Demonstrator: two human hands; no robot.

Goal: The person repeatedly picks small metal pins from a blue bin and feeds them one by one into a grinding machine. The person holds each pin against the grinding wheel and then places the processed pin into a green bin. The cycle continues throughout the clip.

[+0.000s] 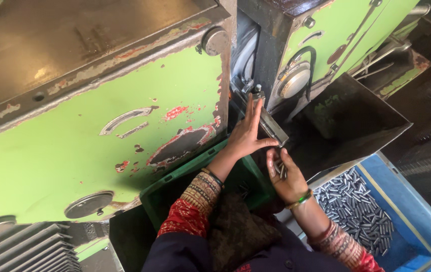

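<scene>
machine housing: large green panel [74,151], paint chipped to red and bare metal, dark top plate above it
round covers: a grey metal disc [88,204] low on the panel, a round knob [215,41] at its upper corner
curved handle: a metal arc [124,118] on the panel face
second housing: green body [336,30] to the right, with a pale round dial [294,80]
chute: dark metal tray [356,116] sloping beside it
cooling fins: grey ribbed casting [24,249] at lower left
</scene>
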